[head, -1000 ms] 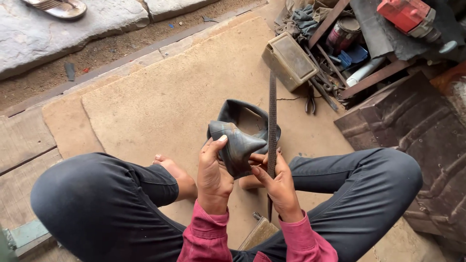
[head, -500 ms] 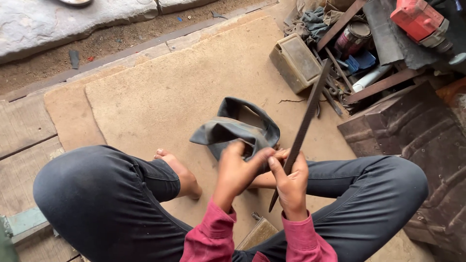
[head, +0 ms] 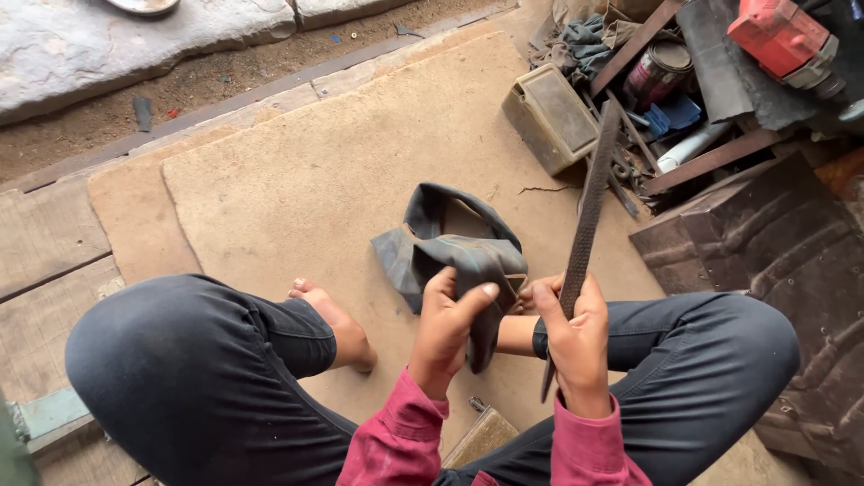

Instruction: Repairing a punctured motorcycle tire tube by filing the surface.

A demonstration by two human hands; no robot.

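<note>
The person sits cross-legged on a tan mat (head: 297, 171) that covers the wooden floor, with dark trousers (head: 189, 378) and a bare foot (head: 335, 324) resting on the mat. At the upper right is a heap of tools and scrap (head: 684, 99), with a boxy olive metal case (head: 549, 117) at its near edge. In front of the knees, a black rubber inner tube (head: 450, 247) is folded, part of it lying on the mat and part lifted. The left hand (head: 445, 328) is clenched around the lifted fold, thumb on top. The right hand (head: 576, 346) grasps a long flat metal file (head: 587, 216), tilted up and away, just beside the tube.
</note>
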